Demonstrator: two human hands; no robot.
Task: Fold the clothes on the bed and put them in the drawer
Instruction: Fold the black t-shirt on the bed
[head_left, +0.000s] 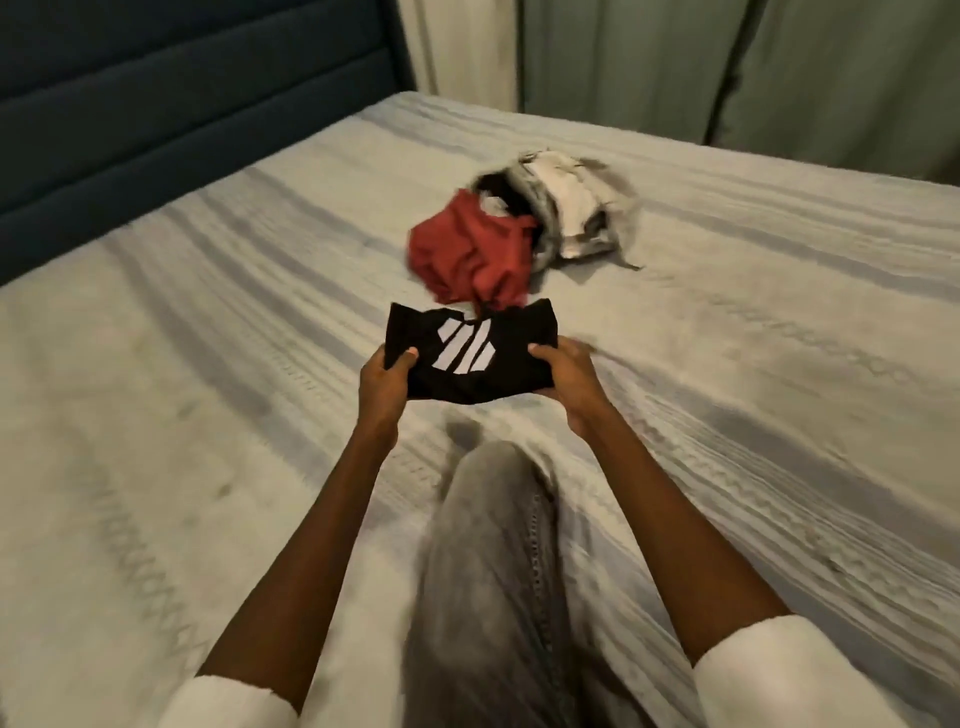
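Note:
A small folded black garment with a white striped logo (511, 358) hangs just above the bed between both hands. My left hand (382, 382) grips its left edge with the thumb on top. My right hand (566, 374) grips its right edge. Behind it on the bed lies a crumpled red garment (470, 257). Further back sits a heap of grey, white and black clothes (566, 210). No drawer is in view.
The bed (727, 364) has a pale striped textured cover. A dark blue padded headboard (182, 93) runs along the left. Curtains (727, 62) hang behind the far edge. A knee in grey jeans (493, 545) rests on the bed below the hands.

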